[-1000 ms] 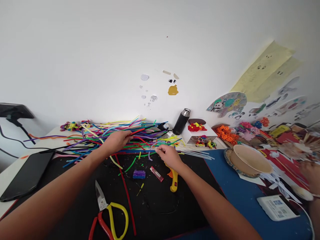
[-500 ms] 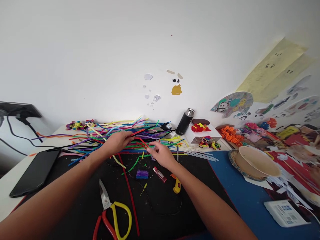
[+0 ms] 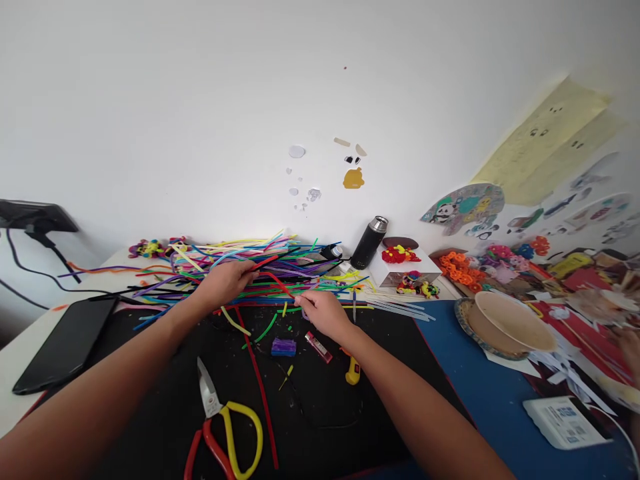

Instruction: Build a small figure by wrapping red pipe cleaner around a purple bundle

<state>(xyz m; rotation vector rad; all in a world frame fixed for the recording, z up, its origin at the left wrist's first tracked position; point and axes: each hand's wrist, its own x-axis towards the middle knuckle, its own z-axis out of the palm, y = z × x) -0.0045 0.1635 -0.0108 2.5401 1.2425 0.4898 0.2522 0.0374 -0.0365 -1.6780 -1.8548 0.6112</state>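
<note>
Left grip (image 3: 227,281) and right grip (image 3: 323,313) pinch a red stem (image 3: 281,283)

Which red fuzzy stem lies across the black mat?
The long red fuzzy stem beside the red-and-yellow-handled metal scissors; another red one stretches between the left hand and right hand.

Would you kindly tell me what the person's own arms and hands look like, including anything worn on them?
The left hand and right hand are ungloved. Both the left forearm and right forearm are bare, with no sleeve, watch or bracelet in view. A thin ring cannot be ruled out.
</note>
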